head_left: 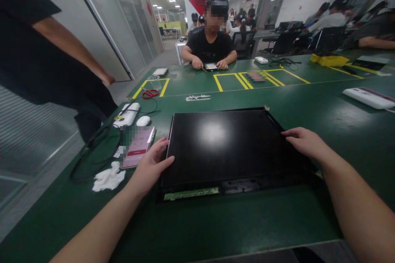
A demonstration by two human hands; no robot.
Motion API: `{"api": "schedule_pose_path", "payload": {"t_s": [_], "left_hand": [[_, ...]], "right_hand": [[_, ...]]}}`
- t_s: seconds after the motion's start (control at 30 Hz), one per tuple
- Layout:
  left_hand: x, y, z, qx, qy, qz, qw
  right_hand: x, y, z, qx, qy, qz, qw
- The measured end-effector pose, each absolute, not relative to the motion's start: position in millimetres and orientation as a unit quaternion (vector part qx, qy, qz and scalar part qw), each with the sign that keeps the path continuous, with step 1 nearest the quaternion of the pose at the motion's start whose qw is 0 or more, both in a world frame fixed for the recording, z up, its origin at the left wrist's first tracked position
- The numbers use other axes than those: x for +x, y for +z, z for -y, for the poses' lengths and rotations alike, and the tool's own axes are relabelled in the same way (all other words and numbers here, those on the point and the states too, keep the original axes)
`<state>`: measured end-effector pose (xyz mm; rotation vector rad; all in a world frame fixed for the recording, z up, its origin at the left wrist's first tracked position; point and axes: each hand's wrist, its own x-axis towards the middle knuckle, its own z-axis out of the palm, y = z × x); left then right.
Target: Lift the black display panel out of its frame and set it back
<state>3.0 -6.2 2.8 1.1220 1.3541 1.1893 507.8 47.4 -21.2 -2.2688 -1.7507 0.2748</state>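
Note:
A black display panel (pixel 222 148) lies over a thin black frame (pixel 274 117) on the green table, its glossy face up and reflecting a light. A green circuit board strip (pixel 191 193) shows along the near edge. My left hand (pixel 154 160) grips the panel's left edge, thumb on top and fingers at the side. At the right edge, my right hand (pixel 300 139) has its fingertips closed on the panel's rim; its lower fingers are partly hidden. The panel's right side does not fully cover the frame.
Left of the panel lie a phone (pixel 138 148), crumpled tissue (pixel 109 176), a white case (pixel 143 121), a white power bank (pixel 127 115) with cables, and red scissors (pixel 150 93). Another person (pixel 211 45) sits opposite, handling a small device. Someone stands at the left table edge.

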Motion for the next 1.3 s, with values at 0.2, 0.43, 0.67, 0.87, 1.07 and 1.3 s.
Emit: {"api": "schedule_pose_path", "payload": {"t_s": [0.2,0.43,0.67,0.87,1.07,1.3], "left_hand": [[4.0,-0.5,5.3,0.479,0.470,-0.568,0.476],[0.4,-9.7,1.7,0.484,0.461,-0.573,0.475],[-5.1,-18.4,-0.8,0.531,0.426,-0.592,0.431],[-8.2,-23.5,-1.9,0.566,0.400,-0.599,0.401],[-8.4,-24.1,-2.2,0.580,0.392,-0.606,0.378],[-7.0,-20.5,-1.9,0.605,0.382,-0.602,0.355]], "right_hand": [[511.6,-24.9,-48.0,-0.773,0.082,0.614,0.135],[513.8,-28.1,-49.2,-0.771,0.081,0.617,0.138],[512.7,-25.1,-48.9,-0.768,0.091,0.619,0.139],[513.9,-24.1,-49.5,-0.764,0.094,0.624,0.135],[511.1,-24.7,-48.9,-0.776,0.094,0.612,0.123],[512.4,-27.8,-49.1,-0.773,0.091,0.615,0.127]]}}
